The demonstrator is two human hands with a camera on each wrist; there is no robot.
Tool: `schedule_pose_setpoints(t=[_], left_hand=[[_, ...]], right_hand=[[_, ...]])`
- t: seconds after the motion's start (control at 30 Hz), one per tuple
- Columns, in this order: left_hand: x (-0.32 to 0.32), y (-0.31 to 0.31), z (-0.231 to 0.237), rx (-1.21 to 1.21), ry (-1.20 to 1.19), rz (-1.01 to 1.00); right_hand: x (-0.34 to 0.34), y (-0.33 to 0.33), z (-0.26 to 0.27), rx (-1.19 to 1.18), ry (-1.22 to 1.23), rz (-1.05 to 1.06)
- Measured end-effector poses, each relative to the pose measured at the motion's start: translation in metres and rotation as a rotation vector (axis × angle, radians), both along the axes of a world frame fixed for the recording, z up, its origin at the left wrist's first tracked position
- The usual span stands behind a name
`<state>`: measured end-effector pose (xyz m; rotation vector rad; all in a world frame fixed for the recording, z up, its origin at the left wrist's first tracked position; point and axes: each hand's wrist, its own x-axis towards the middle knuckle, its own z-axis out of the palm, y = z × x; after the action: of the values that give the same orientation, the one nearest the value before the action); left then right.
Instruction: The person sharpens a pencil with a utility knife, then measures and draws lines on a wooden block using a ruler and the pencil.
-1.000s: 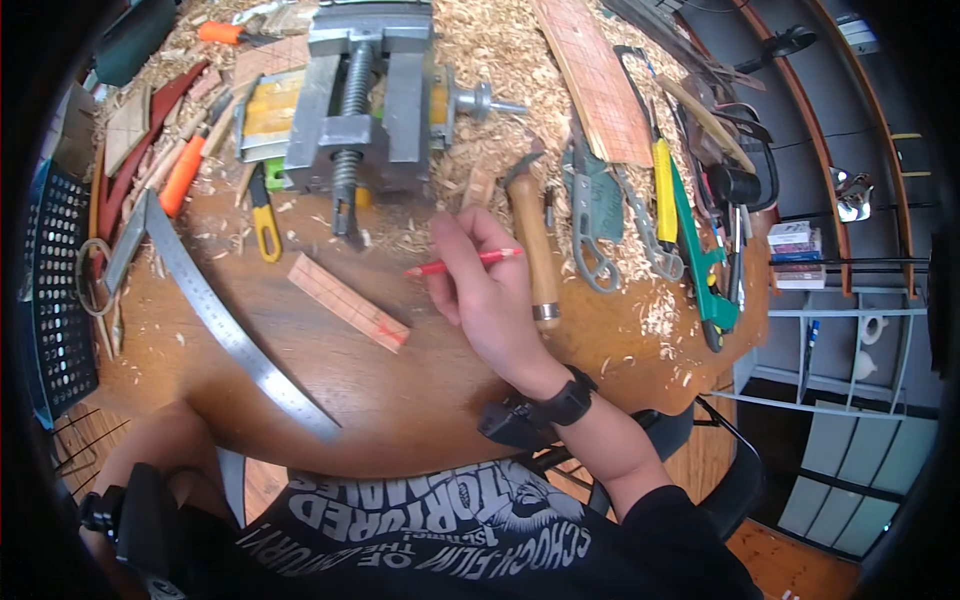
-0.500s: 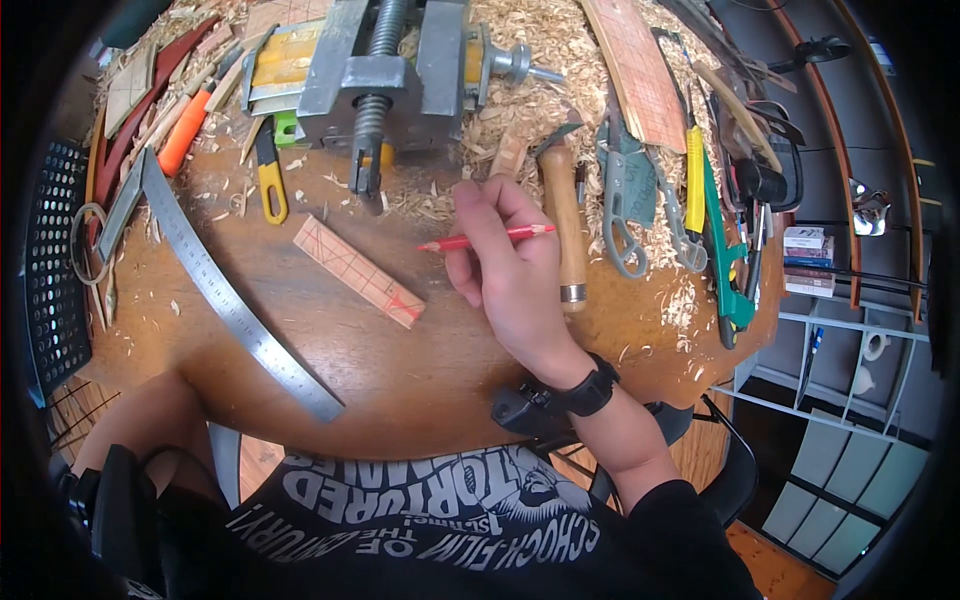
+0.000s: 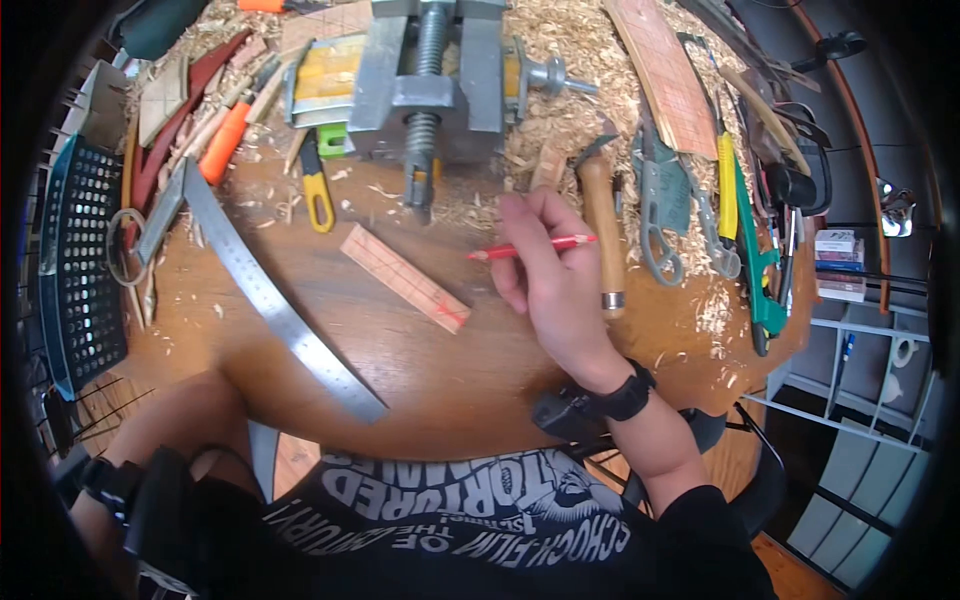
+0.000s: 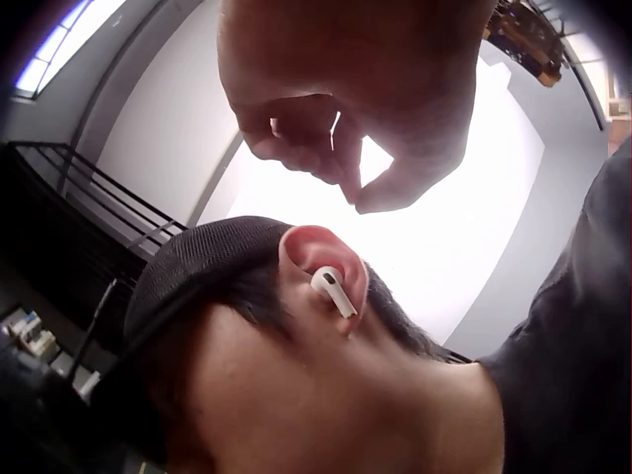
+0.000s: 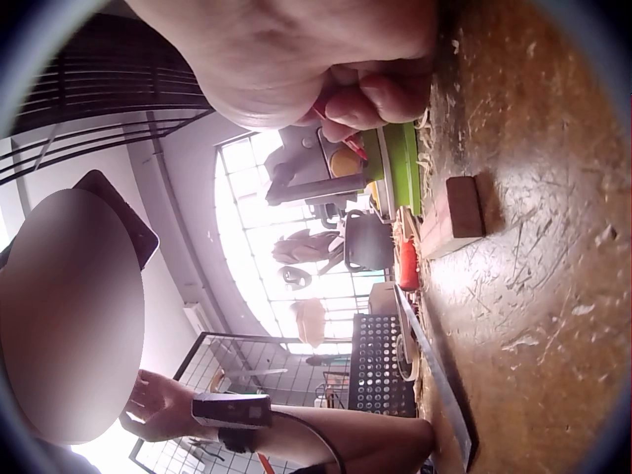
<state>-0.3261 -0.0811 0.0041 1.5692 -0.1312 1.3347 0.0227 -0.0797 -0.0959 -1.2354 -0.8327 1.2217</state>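
Observation:
My right hand (image 3: 555, 290) holds a red pencil (image 3: 530, 247) between thumb and fingers, over the table. Its tip points left, toward a small wooden block (image 3: 405, 278) with grid lines and red marks at one end. In the right wrist view the block (image 5: 452, 219) lies on the tabletop, apart from the hand. My left hand (image 4: 346, 89) is raised by my head, its fingers loosely bent and the thumb tip close to a fingertip; nothing shows between them. To the block's left lies a steel ruler square (image 3: 275, 300).
Behind the block stands a metal vise (image 3: 425, 90) amid wood shavings. A wooden-handled tool (image 3: 602, 225) lies just right of my right hand, with scissors (image 3: 660, 240), a yellow cutter (image 3: 728, 190) and a green tool (image 3: 762, 290) farther right. A perforated basket (image 3: 85, 270) stands at left.
The head view has swung, so the table and its things sit farther right in the picture. My right hand keeps the pencil beside the block, nearly in the same pose.

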Motion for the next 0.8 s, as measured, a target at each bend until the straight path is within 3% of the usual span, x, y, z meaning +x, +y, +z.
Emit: schedule_pose_setpoints(t=[0.17,0.33,0.53,0.8], left_hand=[[0.115,0.033,0.03,0.05,-0.035,0.007],[0.188,0.055,0.053,0.092,-0.074,0.027],[0.235,0.073,0.07,0.126,-0.136,0.033],[0.253,0.081,0.088,0.164,-0.224,0.037]], right_hand=[[0.004,-0.002,0.002,-0.009,0.067,0.013],[0.003,-0.002,0.0,-0.026,0.057,0.01],[0.0,-0.002,0.002,-0.039,-0.006,-0.017],[0.0,-0.001,-0.001,-0.05,0.073,-0.007]])
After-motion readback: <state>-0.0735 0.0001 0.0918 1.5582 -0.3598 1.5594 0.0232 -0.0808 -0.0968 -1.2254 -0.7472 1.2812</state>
